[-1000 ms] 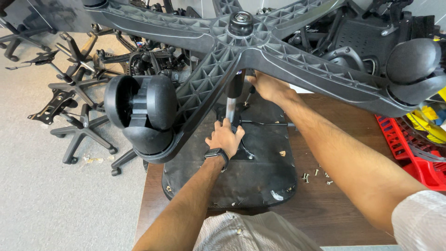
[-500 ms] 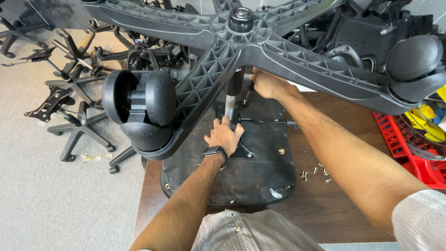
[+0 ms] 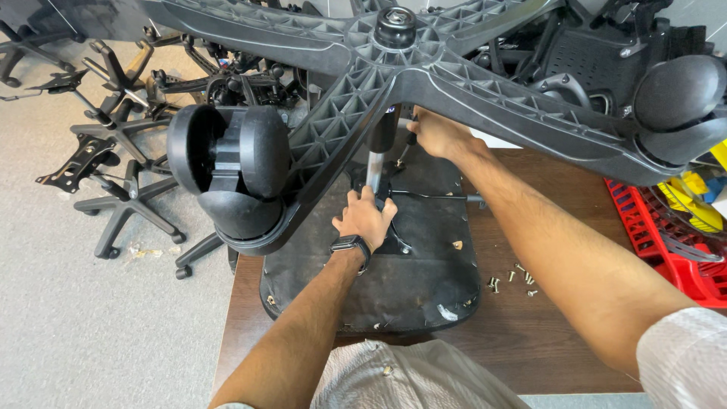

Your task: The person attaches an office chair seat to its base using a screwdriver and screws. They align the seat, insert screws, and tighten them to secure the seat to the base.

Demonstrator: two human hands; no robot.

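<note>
At nine o'clock spare chair bases litter the floor. The left hand grips the gas cylinder at centre, over the upturned seat on the worktop. The right hand, at one o'clock, closes on a lever beneath the star base.

Two hands, one star base, two casters, one seat.

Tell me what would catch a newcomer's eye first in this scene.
A black five-armed chair base fills the top of the view, with a big caster hanging at left. Beneath it, the left hand grips the metal column over an upturned seat on the brown table; loose screws lie at right.
</note>
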